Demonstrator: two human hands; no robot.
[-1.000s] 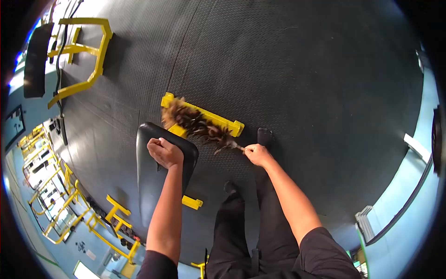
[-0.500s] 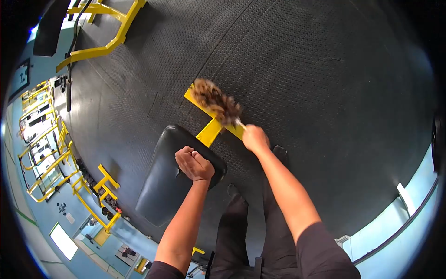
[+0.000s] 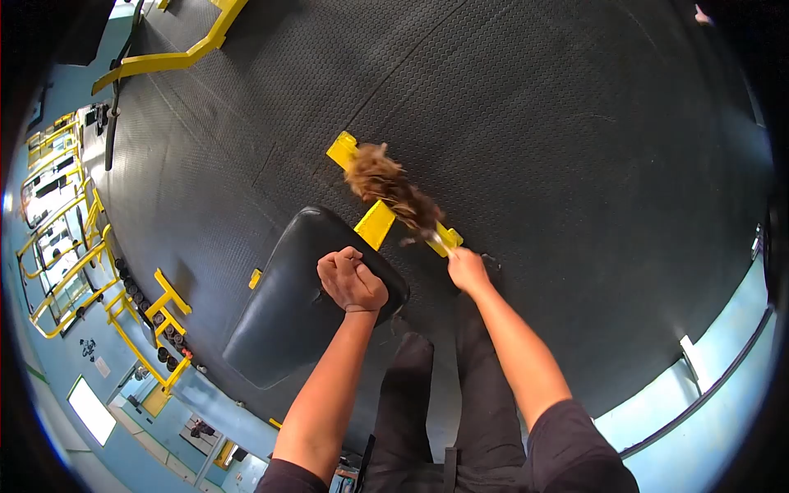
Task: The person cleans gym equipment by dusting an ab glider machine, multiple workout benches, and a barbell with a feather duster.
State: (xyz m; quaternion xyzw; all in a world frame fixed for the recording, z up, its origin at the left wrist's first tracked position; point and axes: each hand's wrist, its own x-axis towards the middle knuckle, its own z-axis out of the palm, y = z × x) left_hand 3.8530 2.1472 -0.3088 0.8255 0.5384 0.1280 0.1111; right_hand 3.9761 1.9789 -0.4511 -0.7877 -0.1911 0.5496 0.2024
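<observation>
My right hand (image 3: 467,269) is closed round the thin handle of a brown feather duster (image 3: 393,187). The duster's fluffy head lies along the yellow crossbar foot (image 3: 341,150) of a bench and covers most of its middle, a little blurred by motion. From that foot a short yellow beam (image 3: 376,223) runs back under the black padded seat (image 3: 275,316). Over the near end of this seat hovers my left hand (image 3: 352,281), its fingers curled into a loose fist with nothing in them.
Black textured rubber matting (image 3: 534,123) spreads around the bench. A bent yellow machine frame (image 3: 177,59) stands at upper left. Along the left wall are more yellow racks (image 3: 168,300) and a row of dumbbells (image 3: 167,355). My legs (image 3: 407,378) are close behind the bench.
My right hand and the duster have shifted slightly right and down, toward the near end of the yellow foot. The left hand stays in a fist over the seat. The view has turned a little.
</observation>
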